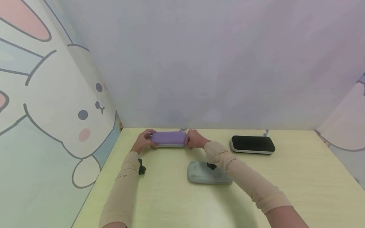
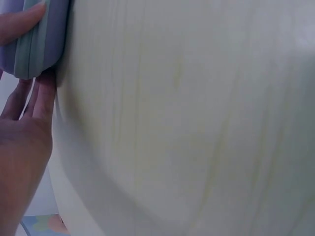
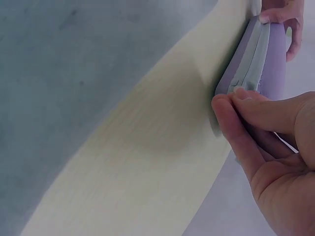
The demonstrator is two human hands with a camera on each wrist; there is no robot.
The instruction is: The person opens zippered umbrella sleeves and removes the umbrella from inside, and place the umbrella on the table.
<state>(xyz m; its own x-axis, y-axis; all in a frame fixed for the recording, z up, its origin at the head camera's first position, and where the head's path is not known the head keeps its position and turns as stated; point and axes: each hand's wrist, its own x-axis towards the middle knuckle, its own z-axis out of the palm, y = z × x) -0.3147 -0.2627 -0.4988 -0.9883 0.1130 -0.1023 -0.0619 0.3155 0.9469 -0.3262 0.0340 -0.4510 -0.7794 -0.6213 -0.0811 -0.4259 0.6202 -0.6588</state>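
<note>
A purple zip case (image 1: 168, 138) with a pale grey-green zipper band lies at the back left of the table. The left hand (image 1: 142, 141) grips its left end, thumb (image 2: 22, 24) on the band side and fingers around the far side. At the other end, the right hand (image 1: 195, 139) pinches the zipper between thumb and forefinger (image 3: 231, 115); the pull itself is hidden by the fingertips. Along the zipper band (image 3: 253, 54) the case looks closed. Below the right forearm lies a grey-green case (image 1: 201, 172), partly covered by the sleeve.
A black case (image 1: 252, 143) with a white lower edge lies at the back right, a small pale strap (image 1: 266, 132) behind it. The pale yellow table (image 1: 159, 196) meets a lilac wall at the back and a rabbit-printed panel (image 1: 62, 95) on the left.
</note>
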